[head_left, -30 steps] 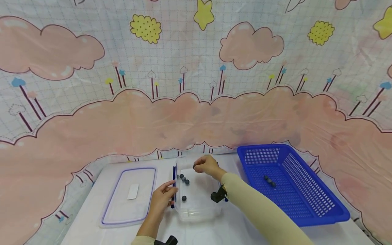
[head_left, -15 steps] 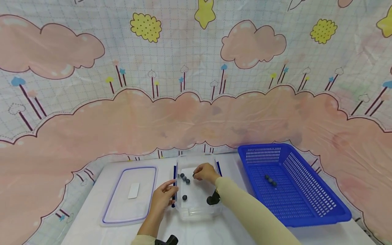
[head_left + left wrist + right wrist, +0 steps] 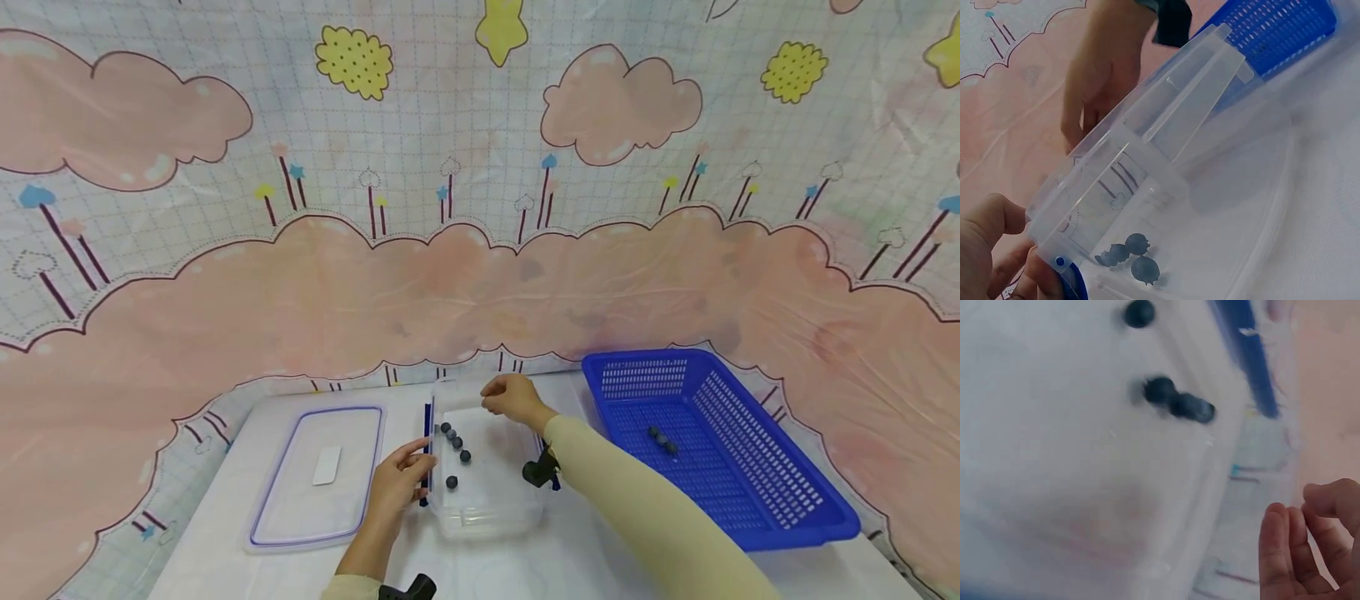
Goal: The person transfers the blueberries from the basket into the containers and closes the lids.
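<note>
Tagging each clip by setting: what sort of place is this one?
Probably a staged recording tabletop, not a kitchen: a cartoon cloud-print cloth backdrop, a white table, a clear plastic container of blueberries and a blue plastic basket.

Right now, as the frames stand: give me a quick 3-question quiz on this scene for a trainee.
1. True or false: the lid is fitted on the clear container.
2. Which hand touches the container? A) left hand B) the other hand C) both
3. Besides the container, where else do dark berries lie?

Key
1. False: the lid lies flat on the table, left of the container.
2. A: it grips the container's left side at the blue clasp; the right hand is above the far rim, holding nothing.
3. In the blue basket, right of the container.
</note>
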{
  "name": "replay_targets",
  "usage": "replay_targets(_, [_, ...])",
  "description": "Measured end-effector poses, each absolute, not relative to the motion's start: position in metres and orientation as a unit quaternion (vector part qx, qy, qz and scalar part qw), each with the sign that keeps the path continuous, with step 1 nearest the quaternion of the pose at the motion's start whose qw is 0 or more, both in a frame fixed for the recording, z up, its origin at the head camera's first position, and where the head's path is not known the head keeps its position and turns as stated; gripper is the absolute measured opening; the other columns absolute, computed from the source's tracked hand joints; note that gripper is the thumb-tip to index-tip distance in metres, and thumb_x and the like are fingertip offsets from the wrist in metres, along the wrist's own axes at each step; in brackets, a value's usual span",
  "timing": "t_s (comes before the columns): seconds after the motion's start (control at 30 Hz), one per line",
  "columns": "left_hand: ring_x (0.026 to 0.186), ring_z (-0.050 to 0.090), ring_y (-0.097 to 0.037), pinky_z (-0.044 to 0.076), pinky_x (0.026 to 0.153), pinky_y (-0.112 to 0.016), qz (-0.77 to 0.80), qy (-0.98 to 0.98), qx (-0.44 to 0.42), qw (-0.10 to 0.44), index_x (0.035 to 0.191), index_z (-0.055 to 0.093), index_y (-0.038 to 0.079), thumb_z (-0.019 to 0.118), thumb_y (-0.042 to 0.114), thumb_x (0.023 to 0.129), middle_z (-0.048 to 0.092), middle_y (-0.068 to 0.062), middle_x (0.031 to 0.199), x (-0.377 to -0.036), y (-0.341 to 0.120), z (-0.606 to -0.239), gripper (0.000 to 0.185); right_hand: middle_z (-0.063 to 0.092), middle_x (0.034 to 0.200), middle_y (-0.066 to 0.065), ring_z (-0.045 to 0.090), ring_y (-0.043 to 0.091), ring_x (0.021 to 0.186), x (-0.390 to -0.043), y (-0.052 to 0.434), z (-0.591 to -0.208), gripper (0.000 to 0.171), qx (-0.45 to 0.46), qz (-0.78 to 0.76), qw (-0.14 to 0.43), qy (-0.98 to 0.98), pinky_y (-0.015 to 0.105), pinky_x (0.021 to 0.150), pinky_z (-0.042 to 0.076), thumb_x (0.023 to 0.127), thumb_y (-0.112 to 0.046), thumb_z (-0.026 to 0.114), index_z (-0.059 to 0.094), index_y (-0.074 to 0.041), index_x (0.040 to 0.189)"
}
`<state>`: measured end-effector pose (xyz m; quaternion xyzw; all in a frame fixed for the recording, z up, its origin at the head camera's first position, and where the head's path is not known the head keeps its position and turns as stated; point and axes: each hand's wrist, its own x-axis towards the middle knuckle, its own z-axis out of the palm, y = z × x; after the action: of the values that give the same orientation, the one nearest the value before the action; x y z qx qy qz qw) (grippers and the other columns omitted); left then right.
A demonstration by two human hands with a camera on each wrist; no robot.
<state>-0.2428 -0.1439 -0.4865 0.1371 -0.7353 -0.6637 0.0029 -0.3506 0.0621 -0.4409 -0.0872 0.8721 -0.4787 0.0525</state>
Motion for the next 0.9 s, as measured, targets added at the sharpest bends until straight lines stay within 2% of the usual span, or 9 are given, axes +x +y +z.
replay_targets(0.2, [0.078,0.055,-0.012,0.052,0.055,-0.022,-0.666,-0.733,0.138,0.004,0.131,0.062,0.005,0.069,0.013,0.088,0.064,0.002,0.092,-0.240,-0.145,-0.486,0.043,0.070,0.095,0.022,0.068,0.024,0.078,-0.363,0.124,-0.410,0.017,-0.114,-0.461,-0.040,0.879,0.032,0.072,0.059,0.088,-0.001,0.066,0.068,0.009,0.101])
replay_targets(0.47, [0.081,0.054,-0.015,0.051,0.056,-0.021,-0.659,-0.738,0.145,0.005,0.131,0.062,0.006,0.069,0.014,0.089,0.065,-0.001,0.097,-0.239,-0.146,-0.487,0.043,0.068,0.104,0.025,0.066,0.036,0.091,-0.358,0.233,-0.400,0.027,-0.061,-0.380,-0.096,0.918,0.044,0.082,0.056,0.090,-0.012,0.064,0.067,0.009,0.107])
replay_targets(0.73, [0.080,0.054,-0.014,0.052,0.057,-0.022,-0.659,-0.738,0.146,0.004,0.131,0.063,0.007,0.069,0.015,0.089,0.064,-0.002,0.096,-0.241,-0.144,-0.489,0.043,0.062,0.116,0.031,0.062,0.042,0.101,-0.332,0.294,-0.435,0.037,0.033,-0.392,-0.047,0.918,0.050,0.087,0.053,0.097,-0.018,0.057,0.060,0.013,0.118])
replay_targets(0.9, [0.080,0.054,-0.014,0.052,0.057,-0.022,-0.663,-0.735,0.140,0.005,0.131,0.062,0.006,0.069,0.015,0.088,0.064,0.000,0.094,-0.242,-0.143,-0.490,0.044,0.064,0.109,0.031,0.063,0.040,0.096,-0.319,0.308,-0.459,0.036,0.064,-0.403,-0.030,0.913,0.049,0.084,0.053,0.095,-0.016,0.058,0.061,0.015,0.114])
